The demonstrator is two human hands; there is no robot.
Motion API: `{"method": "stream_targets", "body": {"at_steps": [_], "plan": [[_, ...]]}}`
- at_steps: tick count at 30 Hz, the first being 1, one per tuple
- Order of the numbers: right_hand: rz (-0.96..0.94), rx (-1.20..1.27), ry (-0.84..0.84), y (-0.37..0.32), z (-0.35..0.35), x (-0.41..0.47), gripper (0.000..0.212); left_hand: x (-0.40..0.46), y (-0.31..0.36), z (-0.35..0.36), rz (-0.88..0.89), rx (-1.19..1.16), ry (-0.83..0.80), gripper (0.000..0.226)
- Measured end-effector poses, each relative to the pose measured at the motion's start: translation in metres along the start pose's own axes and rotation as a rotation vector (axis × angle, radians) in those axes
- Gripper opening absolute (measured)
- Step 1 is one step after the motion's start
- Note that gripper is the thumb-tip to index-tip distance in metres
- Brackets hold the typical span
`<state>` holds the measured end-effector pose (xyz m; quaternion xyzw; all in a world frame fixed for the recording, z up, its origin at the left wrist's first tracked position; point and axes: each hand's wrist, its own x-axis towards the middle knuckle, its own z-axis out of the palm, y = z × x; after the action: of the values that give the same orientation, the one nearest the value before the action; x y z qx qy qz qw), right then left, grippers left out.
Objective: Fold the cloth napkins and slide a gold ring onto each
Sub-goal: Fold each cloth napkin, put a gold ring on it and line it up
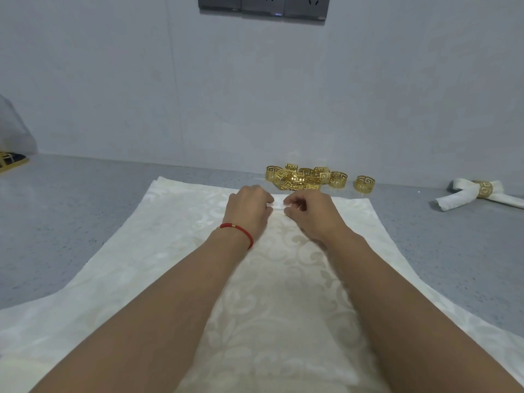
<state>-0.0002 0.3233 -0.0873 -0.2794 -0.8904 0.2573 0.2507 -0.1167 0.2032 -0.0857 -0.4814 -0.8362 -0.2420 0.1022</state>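
Cream damask napkin (181, 251) lies spread flat on the grey speckled countertop (71, 208), covering most of the near half and running off the bottom edge of the view. Both forearms reach out over it to its far edge.

Left hand (251, 209) sits knuckles up at the far edge middle, fingers curled down and together, tips pinching a small bit of the cloth edge. Red cord bracelet (239, 229) on that wrist. Right hand (307, 211) is just beside it, also curled, fingertips closed on the same edge. A short white strip of cloth shows between the two hands; they nearly touch. Cannot tell how much cloth is lifted under the palms.

Pile of gold rings (303, 177) with cut-out key pattern sits just behind the hands, off the napkin's far edge, near the wall. Rings in the pile touch and lean on each other. One single gold ring (365, 184) stands apart to the right of the pile.

Farther right, a finished napkin (479, 194) lies on the counter, rolled narrow with a gold ring around its middle, ends splayed.

Far left edge: a gold-rimmed dark object (11, 161), partly cut off, with clear plastic (14, 129) above it; cannot tell what it is. Grey wall sockets (263, 5) at the top of the wall.
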Motion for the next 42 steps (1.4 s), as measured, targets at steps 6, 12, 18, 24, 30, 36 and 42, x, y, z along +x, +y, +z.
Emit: {"method": "stream_targets", "body": {"at_steps": [6, 12, 18, 24, 30, 36, 42], "plan": [[-0.144, -0.291, -0.014, -0.012, -0.010, -0.002, 0.008, -0.005, 0.005, -0.006, 0.099, 0.291, 0.049, 0.012], [-0.261, -0.588, -0.201, -0.026, -0.023, 0.000, 0.026, -0.006, 0.017, -0.025, 0.228, 0.423, -0.121, 0.027], [-0.182, -0.519, -0.150, -0.021, -0.021, 0.000, 0.022, -0.007, 0.009, -0.025, 0.123, 0.194, -0.149, 0.034], [-0.179, -0.546, -0.154, -0.016, -0.022, -0.003, 0.027, -0.010, 0.003, -0.019, 0.136, 0.174, -0.105, 0.020], [-0.198, -0.724, -0.132, -0.027, -0.021, -0.011, 0.010, -0.016, 0.015, -0.024, 0.170, 0.367, -0.052, 0.026], [-0.480, -0.953, -0.137, -0.033, -0.027, -0.043, 0.017, -0.027, 0.015, -0.034, 0.300, 0.461, -0.101, 0.020], [-0.258, -0.456, 0.001, -0.009, -0.023, -0.057, 0.020, -0.042, -0.007, -0.020, 0.081, 0.060, 0.038, 0.024]]}}
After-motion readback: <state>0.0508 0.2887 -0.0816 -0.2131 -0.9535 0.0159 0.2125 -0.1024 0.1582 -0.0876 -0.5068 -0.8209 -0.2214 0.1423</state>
